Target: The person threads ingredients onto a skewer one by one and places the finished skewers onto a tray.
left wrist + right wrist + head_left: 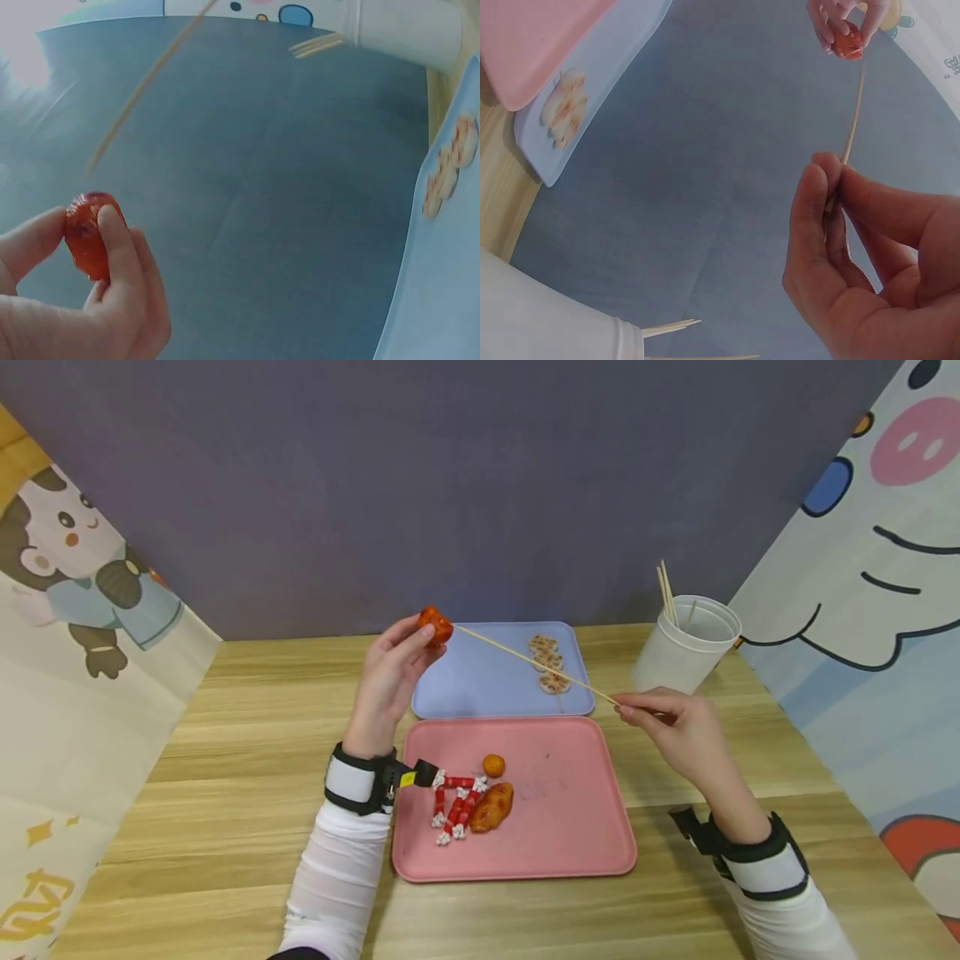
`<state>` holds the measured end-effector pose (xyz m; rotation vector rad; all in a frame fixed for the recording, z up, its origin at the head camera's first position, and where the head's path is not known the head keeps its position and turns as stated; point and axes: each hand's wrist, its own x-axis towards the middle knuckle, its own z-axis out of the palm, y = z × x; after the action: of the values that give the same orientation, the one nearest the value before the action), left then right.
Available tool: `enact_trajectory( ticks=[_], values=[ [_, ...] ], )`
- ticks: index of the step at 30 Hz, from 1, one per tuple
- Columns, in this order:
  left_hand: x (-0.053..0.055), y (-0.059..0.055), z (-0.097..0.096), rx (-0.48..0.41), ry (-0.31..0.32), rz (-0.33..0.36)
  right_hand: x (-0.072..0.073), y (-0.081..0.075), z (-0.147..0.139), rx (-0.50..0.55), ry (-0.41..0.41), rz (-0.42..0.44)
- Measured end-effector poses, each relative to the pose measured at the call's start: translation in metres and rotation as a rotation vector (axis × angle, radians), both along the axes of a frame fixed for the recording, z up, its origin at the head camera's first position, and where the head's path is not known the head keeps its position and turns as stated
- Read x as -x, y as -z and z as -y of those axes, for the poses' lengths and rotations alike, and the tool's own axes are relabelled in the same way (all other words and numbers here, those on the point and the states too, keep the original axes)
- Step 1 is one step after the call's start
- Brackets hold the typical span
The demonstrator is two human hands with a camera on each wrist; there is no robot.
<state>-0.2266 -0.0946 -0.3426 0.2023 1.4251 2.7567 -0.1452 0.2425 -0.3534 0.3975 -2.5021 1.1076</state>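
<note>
Above the light blue tray (480, 681), my left hand (393, 672) pinches a glossy red-orange piece of food (86, 236) between thumb and fingers; its exact kind is unclear. My right hand (671, 727) pinches a thin bamboo skewer (525, 657) near one end. The skewer slants up and left, its far tip close to the red piece; a small gap shows in the left wrist view. On the pink tray (570, 843) lie a small orange ball (493, 766), a brown glazed chicken wing (492, 808) and several red sticks with white ends (455, 810).
A white bucket (678, 656) holding several skewers (665, 589) stands at the back right. Browned white slices in a row (550, 664) lie on the blue tray's right side. A grey wall (450, 485) rises behind the wooden table (247, 793).
</note>
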Motion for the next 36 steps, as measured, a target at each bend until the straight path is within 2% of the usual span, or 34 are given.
enact_trajectory(
  ticks=[9,16,23,30,36],
  values=[
    [-0.002,-0.001,-0.004,-0.109,-0.110,0.073,-0.005,0.000,0.003,-0.037,-0.010,0.011],
    [-0.004,0.000,-0.008,-0.161,-0.090,0.114,-0.007,-0.001,0.006,-0.057,-0.013,0.007],
    [-0.005,0.000,-0.011,-0.144,-0.094,0.110,-0.007,0.001,0.007,-0.069,-0.001,0.006],
    [-0.006,0.000,-0.009,-0.164,-0.107,0.102,-0.008,0.000,0.008,-0.054,-0.009,0.015],
    [-0.007,-0.001,-0.009,-0.188,-0.090,0.100,-0.009,-0.001,0.008,-0.047,-0.020,0.020]
  ],
)
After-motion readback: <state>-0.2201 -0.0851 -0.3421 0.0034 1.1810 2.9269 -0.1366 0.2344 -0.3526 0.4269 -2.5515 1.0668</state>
